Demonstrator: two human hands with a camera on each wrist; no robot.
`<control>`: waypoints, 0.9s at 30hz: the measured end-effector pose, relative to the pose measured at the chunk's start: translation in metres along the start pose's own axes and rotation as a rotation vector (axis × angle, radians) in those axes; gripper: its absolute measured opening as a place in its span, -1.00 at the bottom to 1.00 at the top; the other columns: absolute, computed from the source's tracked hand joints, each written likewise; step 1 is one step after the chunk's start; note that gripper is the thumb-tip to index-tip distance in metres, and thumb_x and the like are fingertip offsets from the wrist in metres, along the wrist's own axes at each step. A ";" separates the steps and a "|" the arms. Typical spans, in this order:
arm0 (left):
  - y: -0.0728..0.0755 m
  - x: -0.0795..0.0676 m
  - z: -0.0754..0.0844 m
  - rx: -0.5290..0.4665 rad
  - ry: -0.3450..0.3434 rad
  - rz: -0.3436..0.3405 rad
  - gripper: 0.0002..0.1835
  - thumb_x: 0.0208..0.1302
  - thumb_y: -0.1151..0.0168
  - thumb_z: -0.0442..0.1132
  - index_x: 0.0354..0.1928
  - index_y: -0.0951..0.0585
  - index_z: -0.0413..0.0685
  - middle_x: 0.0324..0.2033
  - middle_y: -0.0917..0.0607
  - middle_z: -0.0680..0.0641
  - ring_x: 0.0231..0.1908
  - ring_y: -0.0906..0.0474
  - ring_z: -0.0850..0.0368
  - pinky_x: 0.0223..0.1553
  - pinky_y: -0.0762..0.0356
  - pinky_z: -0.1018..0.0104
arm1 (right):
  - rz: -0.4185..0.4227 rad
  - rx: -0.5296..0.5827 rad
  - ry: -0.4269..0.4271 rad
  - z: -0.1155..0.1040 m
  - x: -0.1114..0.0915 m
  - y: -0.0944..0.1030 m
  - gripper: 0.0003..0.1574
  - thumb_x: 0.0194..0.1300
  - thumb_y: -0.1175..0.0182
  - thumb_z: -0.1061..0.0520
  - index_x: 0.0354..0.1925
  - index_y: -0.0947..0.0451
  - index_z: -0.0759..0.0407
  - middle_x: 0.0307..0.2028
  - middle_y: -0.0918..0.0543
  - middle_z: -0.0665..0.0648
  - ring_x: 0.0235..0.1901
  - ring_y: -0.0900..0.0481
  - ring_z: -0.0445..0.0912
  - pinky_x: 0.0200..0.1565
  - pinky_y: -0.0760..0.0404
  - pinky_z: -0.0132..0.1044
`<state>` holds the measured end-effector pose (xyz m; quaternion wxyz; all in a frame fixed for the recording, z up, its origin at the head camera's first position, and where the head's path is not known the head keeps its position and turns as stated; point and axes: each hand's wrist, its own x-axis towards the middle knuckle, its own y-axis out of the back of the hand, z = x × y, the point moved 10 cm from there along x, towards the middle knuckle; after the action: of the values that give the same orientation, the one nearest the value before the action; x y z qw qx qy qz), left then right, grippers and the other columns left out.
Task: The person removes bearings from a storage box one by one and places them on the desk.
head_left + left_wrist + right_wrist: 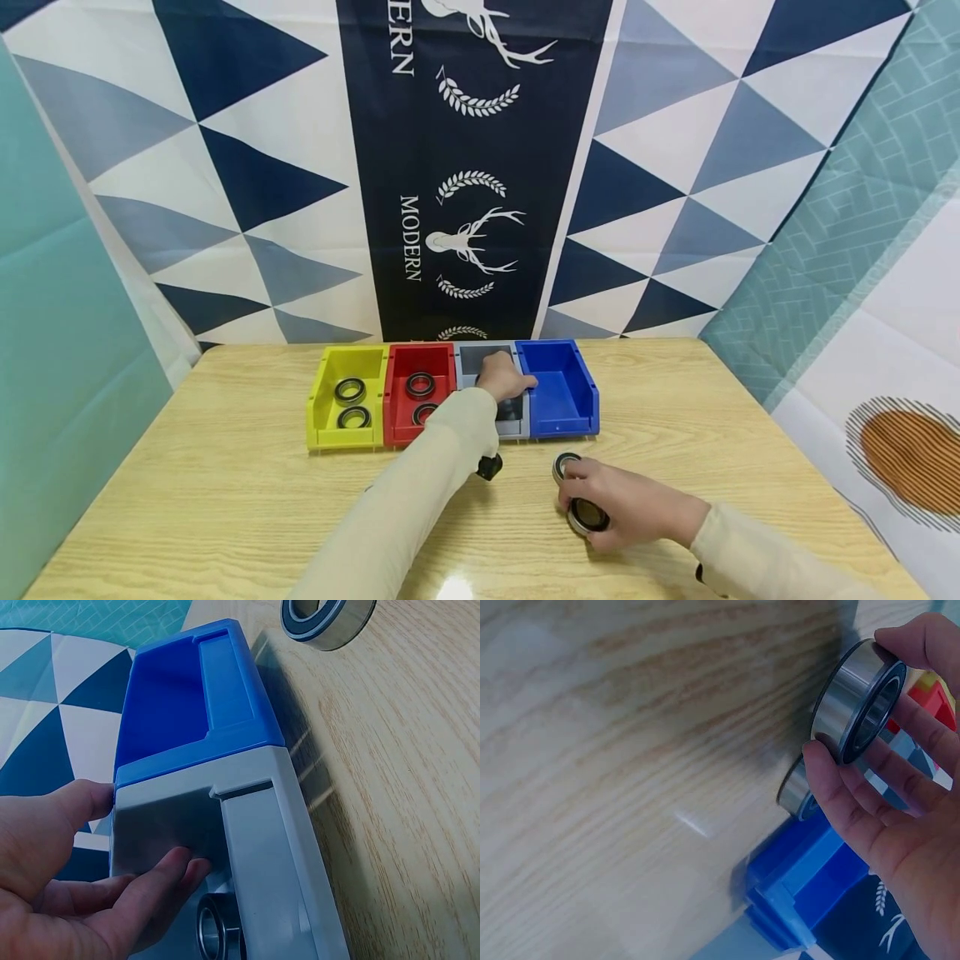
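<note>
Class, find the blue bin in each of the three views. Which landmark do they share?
Head: blue bin, just right of and below centre, at the row's right end.
Left wrist: blue bin, upper part, left of centre, above the gray bin.
Right wrist: blue bin, lower right.
Shared landmark: the table.

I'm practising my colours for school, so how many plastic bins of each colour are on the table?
Yellow bin: 1
Red bin: 1
Grey bin: 1
Blue bin: 1
Total: 4 bins
</note>
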<state>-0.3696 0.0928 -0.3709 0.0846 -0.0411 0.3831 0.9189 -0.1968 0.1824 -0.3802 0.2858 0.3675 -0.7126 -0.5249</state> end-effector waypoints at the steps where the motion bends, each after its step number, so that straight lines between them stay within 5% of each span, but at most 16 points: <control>1: 0.000 0.000 0.000 -0.003 0.001 -0.001 -0.57 0.10 -0.40 -0.07 -0.16 -0.62 -0.31 -0.24 -0.72 -0.16 -0.42 -0.49 0.15 -0.33 -0.55 0.31 | 0.003 0.000 0.006 -0.001 0.000 -0.001 -0.53 -0.18 -0.42 0.14 -0.19 -0.54 -0.03 -0.24 -0.43 -0.10 -0.30 -0.38 -0.35 -0.27 -0.44 -0.58; 6: 0.002 -0.001 0.001 -0.006 -0.008 0.000 -0.57 0.10 -0.39 -0.08 -0.15 -0.61 -0.32 -0.23 -0.72 -0.17 -0.42 -0.50 0.15 -0.33 -0.56 0.30 | 0.008 0.004 0.012 -0.003 -0.002 -0.004 -0.53 -0.18 -0.42 0.14 -0.20 -0.55 -0.03 -0.24 -0.42 -0.10 -0.33 -0.36 -0.36 -0.28 -0.40 -0.59; 14: -0.003 0.001 -0.003 -0.076 0.005 -0.039 -0.65 0.10 -0.41 -0.06 -0.41 -0.61 -0.26 -0.67 -0.55 -0.03 -0.40 -0.68 -0.03 -0.56 -0.32 0.41 | 0.002 -0.022 -0.005 -0.004 -0.005 -0.008 -0.56 -0.12 -0.40 0.14 -0.18 -0.57 -0.03 -0.22 -0.47 -0.09 -0.32 -0.33 -0.38 -0.29 -0.40 -0.58; 17: -0.004 0.000 -0.005 -0.091 0.028 -0.071 -0.52 0.11 -0.39 0.04 -0.23 -0.59 -0.30 -0.55 -0.58 -0.07 -0.30 -0.67 -0.05 -0.47 -0.39 0.37 | -0.005 -0.018 -0.013 -0.004 -0.006 -0.009 -0.58 -0.09 -0.39 0.14 -0.16 -0.57 -0.04 -0.21 -0.47 -0.09 -0.33 -0.32 -0.39 -0.30 -0.38 -0.57; 21: 0.001 -0.003 -0.006 -0.099 0.059 -0.120 -0.24 0.10 -0.33 0.21 0.11 -0.47 -0.29 -0.12 -0.64 -0.16 -0.18 -0.58 0.02 -0.13 -0.58 0.22 | 0.000 -0.010 -0.011 -0.006 -0.006 -0.009 -0.61 -0.04 -0.37 0.16 -0.16 -0.57 -0.03 -0.21 -0.48 -0.09 -0.33 -0.30 -0.39 -0.30 -0.38 -0.57; 27: 0.015 -0.009 -0.001 0.007 -0.019 -0.203 -0.26 0.06 -0.33 0.24 0.13 -0.53 -0.17 0.06 -0.62 -0.14 0.00 -0.53 0.00 0.10 -0.54 0.05 | 0.001 -0.031 -0.017 -0.010 -0.010 -0.009 -0.59 0.00 -0.35 0.18 -0.11 -0.54 -0.01 -0.14 -0.47 -0.05 -0.27 -0.31 -0.37 -0.27 -0.42 -0.54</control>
<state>-0.3635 0.0808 -0.3600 0.1808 -0.0708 0.3795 0.9046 -0.1814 0.1839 -0.3864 0.2856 0.3581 -0.7072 -0.5386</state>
